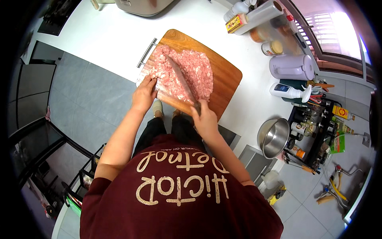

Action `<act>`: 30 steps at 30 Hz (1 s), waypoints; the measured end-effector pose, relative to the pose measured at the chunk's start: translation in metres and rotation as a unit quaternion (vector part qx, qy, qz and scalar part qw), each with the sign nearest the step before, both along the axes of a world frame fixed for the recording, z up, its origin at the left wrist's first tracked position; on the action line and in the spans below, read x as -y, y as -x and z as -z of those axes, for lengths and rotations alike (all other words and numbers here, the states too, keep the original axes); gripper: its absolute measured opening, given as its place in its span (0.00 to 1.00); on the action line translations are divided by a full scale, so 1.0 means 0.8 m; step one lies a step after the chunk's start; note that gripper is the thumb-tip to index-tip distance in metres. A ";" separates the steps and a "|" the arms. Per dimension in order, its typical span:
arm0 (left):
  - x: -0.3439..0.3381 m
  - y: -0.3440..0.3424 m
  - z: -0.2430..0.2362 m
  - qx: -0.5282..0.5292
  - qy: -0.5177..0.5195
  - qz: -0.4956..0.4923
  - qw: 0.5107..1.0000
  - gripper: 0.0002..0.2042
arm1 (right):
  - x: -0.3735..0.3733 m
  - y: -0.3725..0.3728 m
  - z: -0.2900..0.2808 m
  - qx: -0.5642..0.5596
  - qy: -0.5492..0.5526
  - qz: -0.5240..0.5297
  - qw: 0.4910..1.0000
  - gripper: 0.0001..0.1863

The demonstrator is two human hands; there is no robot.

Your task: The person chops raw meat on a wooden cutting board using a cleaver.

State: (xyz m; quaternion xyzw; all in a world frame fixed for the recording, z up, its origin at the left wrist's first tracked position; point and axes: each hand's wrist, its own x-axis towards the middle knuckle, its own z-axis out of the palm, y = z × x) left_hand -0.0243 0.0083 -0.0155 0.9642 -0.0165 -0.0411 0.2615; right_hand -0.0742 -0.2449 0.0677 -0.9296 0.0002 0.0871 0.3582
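Observation:
A spread of minced pink meat (201, 71) covers much of a wooden cutting board (224, 75) on the white counter. My right hand (205, 119) is closed around the handle of a long kitchen knife (181, 79). The blade lies across the middle of the meat, its tip pointing far left and bits of meat near its edges. My left hand (143, 95) rests at the board's near left edge, beside the meat, with the thumb apart from the fingers. Its fingertips are partly hard to make out against the meat.
A metal bar handle (147, 52) juts out at the board's left. To the right are a steel bowl (273, 138), a spray bottle (290, 91), a lilac pitcher (291, 67) and a black rack (308, 131) of bottles. A rounded appliance (144, 6) stands at the back.

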 end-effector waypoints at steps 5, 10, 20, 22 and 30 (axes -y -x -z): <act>0.004 -0.003 -0.016 -0.037 0.022 -0.006 0.999 0.26 | 0.002 -0.021 0.000 -0.081 0.104 -0.024 0.991 0.16; 0.005 0.001 0.003 0.007 0.013 0.001 1.000 0.25 | 0.025 -0.013 -0.006 0.017 -0.026 0.101 0.994 0.21; 0.006 0.001 -0.004 -0.008 0.017 -0.003 1.000 0.25 | 0.069 -0.040 0.011 -0.010 0.019 0.132 0.991 0.19; 0.006 -0.001 -0.007 -0.002 -0.003 0.003 1.000 0.25 | 0.075 -0.043 0.027 -0.072 0.030 0.118 0.990 0.18; 0.003 -0.001 0.002 0.006 -0.002 0.006 1.000 0.26 | 0.086 -0.038 0.045 -0.017 0.042 0.141 0.989 0.17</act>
